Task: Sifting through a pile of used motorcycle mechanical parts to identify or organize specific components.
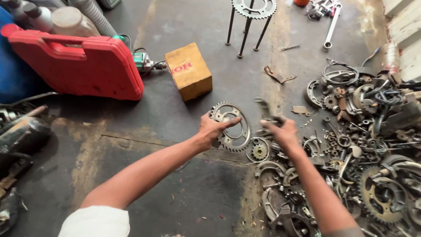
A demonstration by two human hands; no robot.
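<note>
Sprocket (231, 126), a flat toothed steel ring with cut-out webs, lies on the dark oily concrete floor (175, 184) directly under the left hand (212, 128), whose fingers curl over its rim at about nine o'clock, index finger stretched across the face toward three o'clock. Right hand (280, 130), just beside at three o'clock, is clenched around a dark, blurred metal part (265, 113). Being round, the ring has no long axis. Scrap heap (364, 145) of rusty gears and springs spreads at three to five o'clock; a red plastic case (79, 66) and yellow carton (188, 70) sit at eleven.
</note>
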